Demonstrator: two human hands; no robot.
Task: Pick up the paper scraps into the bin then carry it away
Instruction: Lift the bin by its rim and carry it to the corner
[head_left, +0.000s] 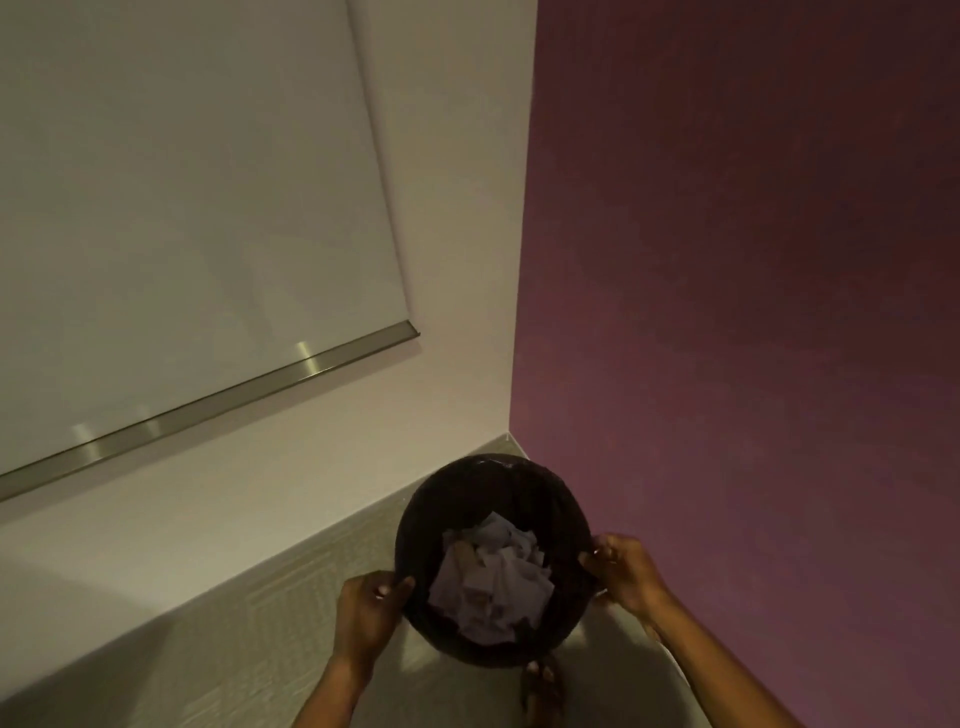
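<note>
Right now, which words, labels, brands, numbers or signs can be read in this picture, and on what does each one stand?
There is no readable text anywhere.
The round black bin shows no label.
On the crumpled white paper scraps inside it, no print can be made out in the dim light.
The glossy white board and the purple wall are blank.

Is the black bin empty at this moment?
No, pale paper scraps lie inside the bin, plainly seen from above.
</note>
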